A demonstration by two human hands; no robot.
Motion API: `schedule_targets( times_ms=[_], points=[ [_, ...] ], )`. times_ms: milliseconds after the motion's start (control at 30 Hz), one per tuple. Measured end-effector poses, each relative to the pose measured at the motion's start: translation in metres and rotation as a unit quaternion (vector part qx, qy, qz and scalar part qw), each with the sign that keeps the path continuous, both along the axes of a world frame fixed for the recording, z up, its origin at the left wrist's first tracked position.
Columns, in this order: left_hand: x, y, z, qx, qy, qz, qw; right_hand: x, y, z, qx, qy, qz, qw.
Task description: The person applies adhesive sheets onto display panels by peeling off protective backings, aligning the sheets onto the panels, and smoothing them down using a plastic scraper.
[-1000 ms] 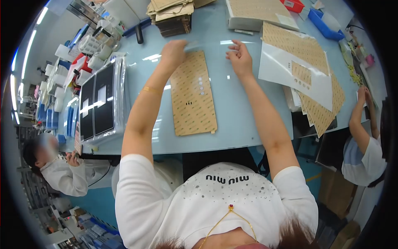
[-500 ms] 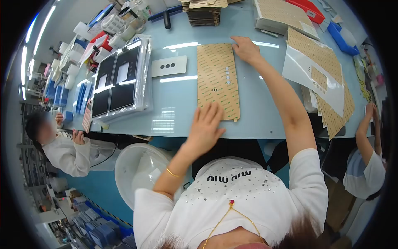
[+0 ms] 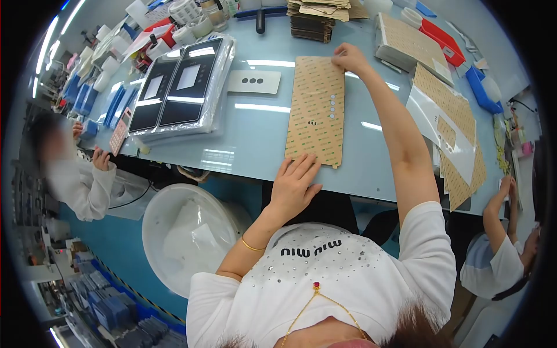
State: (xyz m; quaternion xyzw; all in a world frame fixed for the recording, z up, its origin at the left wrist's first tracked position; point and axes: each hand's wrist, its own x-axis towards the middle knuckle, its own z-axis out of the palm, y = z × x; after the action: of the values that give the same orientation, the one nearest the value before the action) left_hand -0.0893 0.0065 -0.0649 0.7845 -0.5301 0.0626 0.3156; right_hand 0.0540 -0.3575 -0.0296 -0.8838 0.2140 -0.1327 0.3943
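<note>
A tan adhesive sheet [image 3: 313, 104], printed with small green and red marks, lies lengthwise on the table in front of me. It has a column of round holes, three small slots and a little tab at its near edge. My left hand [image 3: 295, 187] rests on the sheet's near left corner, fingers stretched out and flat. At the far right corner, my right hand [image 3: 350, 59] has its fingertips pinched together on the sheet's edge. Left of the sheet is a pale plate [image 3: 254, 82] with three dark circles; neither hand touches it.
Wrapped black panels [image 3: 177, 87] are stacked at left. A tan cardboard pile [image 3: 311, 26] stands at the back. More tan and white sheets [image 3: 458, 133] lie right, near red [image 3: 442, 42] and blue trays [image 3: 483, 91]. A white bin [image 3: 174, 232] stands below the edge; other people are on both sides.
My right hand's fingers have drawn together at the sheet's far corner. My left hand has slid toward the near edge. The whole view has shifted a little.
</note>
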Motion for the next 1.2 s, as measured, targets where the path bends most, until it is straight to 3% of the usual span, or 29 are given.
schedule_targets(
  times_ms=[33, 100, 133, 267, 300, 333, 367, 433, 533, 567, 600, 633, 667, 700, 767, 833, 867, 933, 1033, 1133, 1200],
  points=[
    [0.003, 0.0, 0.0, -0.001, 0.002, 0.0, 1.0, -0.004, 0.001, 0.006, -0.001, 0.002, 0.0, 1.0],
    [0.016, -0.002, 0.001, -0.076, 0.14, 0.019, 0.987, -0.021, 0.003, 0.023, 0.256, -0.135, 0.057, 0.956],
    [0.029, -0.008, 0.007, -0.104, 0.091, 0.047, 0.989, -0.031, 0.007, 0.035, 0.254, -0.129, 0.056, 0.957],
    [0.081, -0.048, 0.04, -0.192, 0.158, 0.116, 0.962, -0.062, 0.034, 0.074, 0.317, -0.196, 0.08, 0.924],
    [0.091, -0.06, 0.047, -0.214, 0.331, 0.045, 0.918, -0.068, 0.04, 0.079, 0.33, -0.211, 0.094, 0.915],
    [0.098, -0.069, 0.053, -0.225, 0.493, -0.027, 0.84, -0.073, 0.043, 0.08, 0.343, -0.226, 0.107, 0.905],
    [0.103, -0.076, 0.056, -0.223, 0.494, -0.033, 0.839, -0.078, 0.045, 0.081, 0.34, -0.227, 0.101, 0.907],
    [0.11, -0.089, 0.061, -0.186, 0.655, -0.044, 0.731, -0.087, 0.044, 0.082, 0.33, -0.212, 0.103, 0.914],
    [0.117, -0.098, 0.067, -0.209, 0.683, -0.004, 0.7, -0.107, 0.052, 0.073, 0.39, -0.263, 0.076, 0.879],
    [0.123, -0.099, 0.068, -0.217, 0.677, -0.01, 0.704, -0.116, 0.059, 0.067, 0.364, -0.216, 0.071, 0.903],
    [0.13, -0.102, 0.067, -0.29, 0.684, 0.026, 0.669, -0.128, 0.066, 0.057, 0.333, -0.17, 0.067, 0.925],
    [0.138, -0.105, 0.066, -0.364, 0.686, 0.058, 0.627, -0.144, 0.068, 0.042, 0.333, -0.123, 0.143, 0.924],
    [0.147, -0.105, 0.063, -0.379, 0.678, 0.046, 0.628, -0.15, 0.068, 0.022, 0.249, -0.056, 0.155, 0.954],
    [0.155, -0.104, 0.056, -0.402, 0.679, 0.046, 0.612, -0.158, 0.08, 0.023, 0.253, -0.003, 0.158, 0.954],
    [0.16, -0.107, 0.044, -0.436, 0.676, 0.035, 0.593, -0.158, 0.091, 0.019, 0.323, -0.044, 0.15, 0.934],
    [0.159, -0.108, 0.039, -0.472, 0.699, 0.031, 0.537, -0.144, 0.08, 0.035, 0.311, -0.079, 0.134, 0.938],
    [0.159, -0.105, 0.039, -0.477, 0.694, 0.025, 0.538, -0.137, 0.077, 0.042, 0.316, -0.111, 0.112, 0.936],
    [0.156, -0.097, 0.046, -0.414, 0.678, 0.085, 0.601, -0.108, 0.052, 0.059, 0.261, -0.176, 0.086, 0.945],
    [0.157, -0.096, 0.04, -0.402, 0.685, 0.091, 0.601, -0.041, 0.001, 0.087, 0.255, -0.265, 0.038, 0.929],
    [0.157, -0.098, 0.04, -0.385, 0.689, 0.087, 0.608, 0.019, -0.031, 0.124, 0.228, -0.281, 0.01, 0.932],
    [0.159, -0.097, 0.039, -0.364, 0.691, 0.092, 0.618, 0.054, -0.055, 0.138, 0.28, -0.275, -0.024, 0.919]
  ],
)
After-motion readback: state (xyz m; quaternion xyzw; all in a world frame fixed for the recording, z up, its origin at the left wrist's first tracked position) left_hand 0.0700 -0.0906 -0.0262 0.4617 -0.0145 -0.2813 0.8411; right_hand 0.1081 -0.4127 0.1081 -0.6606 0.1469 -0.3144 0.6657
